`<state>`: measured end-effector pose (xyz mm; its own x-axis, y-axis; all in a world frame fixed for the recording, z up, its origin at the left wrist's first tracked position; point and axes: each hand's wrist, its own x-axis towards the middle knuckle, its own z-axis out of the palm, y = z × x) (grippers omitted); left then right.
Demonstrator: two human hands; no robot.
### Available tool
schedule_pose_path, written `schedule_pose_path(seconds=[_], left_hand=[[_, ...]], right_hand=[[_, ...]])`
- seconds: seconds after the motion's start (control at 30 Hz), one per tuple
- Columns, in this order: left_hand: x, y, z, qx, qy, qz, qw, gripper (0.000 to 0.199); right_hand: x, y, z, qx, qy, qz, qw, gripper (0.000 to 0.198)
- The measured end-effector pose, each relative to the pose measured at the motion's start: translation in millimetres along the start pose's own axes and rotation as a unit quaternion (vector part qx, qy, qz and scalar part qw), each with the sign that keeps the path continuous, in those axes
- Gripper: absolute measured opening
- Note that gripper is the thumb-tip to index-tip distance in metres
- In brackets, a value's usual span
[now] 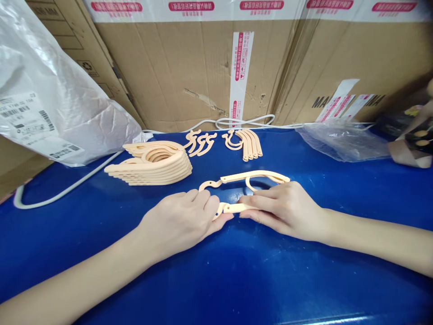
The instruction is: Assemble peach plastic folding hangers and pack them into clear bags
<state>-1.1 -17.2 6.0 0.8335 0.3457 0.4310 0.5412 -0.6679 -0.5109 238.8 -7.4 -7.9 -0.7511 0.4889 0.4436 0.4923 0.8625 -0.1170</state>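
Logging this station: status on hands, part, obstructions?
Left hand gripping curved cream piece. Right hand gripping straight cream piece. Cream stack beyond, apart from both hands.

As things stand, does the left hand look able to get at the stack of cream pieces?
Probably: the stack lies just beyond the left hand, with nothing visible between, though that hand is busy gripping a cream piece.

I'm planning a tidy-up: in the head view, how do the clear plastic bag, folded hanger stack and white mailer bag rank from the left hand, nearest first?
1. Folded hanger stack, just beyond the left hand, slightly leftward.
2. White mailer bag, back left.
3. Clear plastic bag, back right.
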Motion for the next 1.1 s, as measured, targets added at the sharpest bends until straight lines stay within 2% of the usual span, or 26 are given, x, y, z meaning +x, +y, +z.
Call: schedule_pose_path(seconds=[0.23,0.63,0.87,1.1], left_hand=[[-1.4,-0.2,5.9,-0.049,0.0,-0.027,0.998,0.045],[-3.0,-0.6,5.8,-0.085,-0.007,-0.044,0.995,0.047],[-2.9,0.1,8.2,-0.146,-0.013,-0.055,0.988,0.046],[-2.8,-1.1,7.3,-0.133,-0.015,-0.05,0.99,0.047]], right_hand=[[-0.3,-0.4,0.6,-0.022,0.015,-0.013,1.0,0.027],[-0.9,0.7,1.0,-0.04,0.023,-0.023,0.999,0.027],[-1.3,-0.8,-0.2,-0.043,0.02,-0.027,0.999,0.028],[-1.8,-0.1,0.5,-0.037,0.017,-0.021,0.999,0.029]])
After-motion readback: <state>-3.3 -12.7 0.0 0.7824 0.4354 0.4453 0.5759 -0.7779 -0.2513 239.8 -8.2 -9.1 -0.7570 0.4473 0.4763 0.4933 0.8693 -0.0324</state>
